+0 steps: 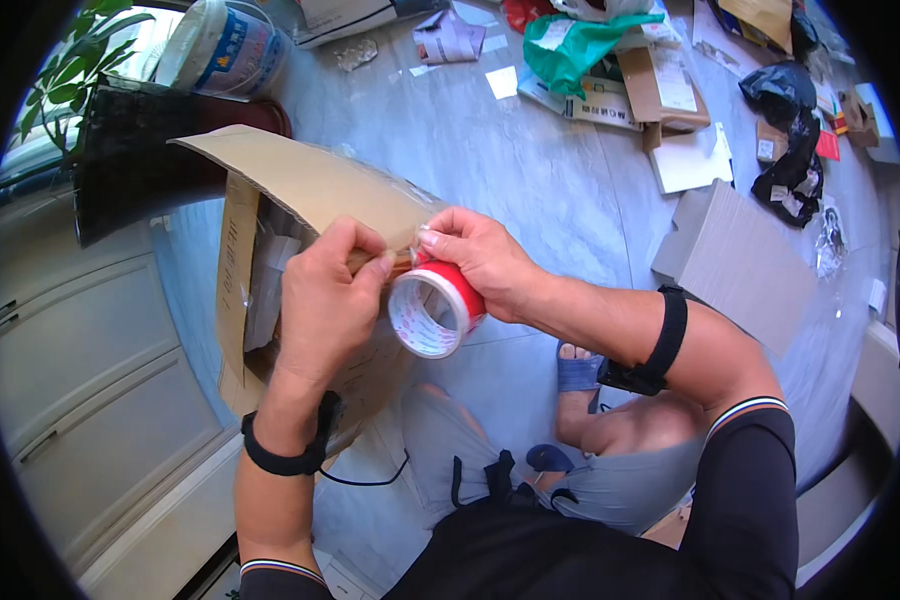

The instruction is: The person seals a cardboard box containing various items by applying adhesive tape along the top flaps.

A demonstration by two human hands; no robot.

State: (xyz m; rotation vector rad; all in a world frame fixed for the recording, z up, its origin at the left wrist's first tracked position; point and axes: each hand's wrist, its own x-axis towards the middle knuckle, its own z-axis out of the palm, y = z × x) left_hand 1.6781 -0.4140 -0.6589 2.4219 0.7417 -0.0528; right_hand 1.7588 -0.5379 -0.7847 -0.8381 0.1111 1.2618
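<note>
My right hand (487, 259) grips a roll of packing tape (461, 289) with a red outer face and a printed white core. A glossy bit of clear tape shows at its fingertips. Close beside it, my left hand (326, 300) has thumb and forefinger pinched on what looks like the strip of tape drawn from the roll; the fingers partly hide it. Both hands are over the near edge of a cardboard box (319, 176). The box's top flap slants up to the left, and grey-white contents (266, 300) show through its open side.
Cabinet drawers (112, 352) line the left side. A dark planter (142, 157) and a white bucket (232, 56) stand behind the box. Bags, including a green plastic bag (581, 52), and cartons litter the floor. A grey box (742, 255) lies near my right arm.
</note>
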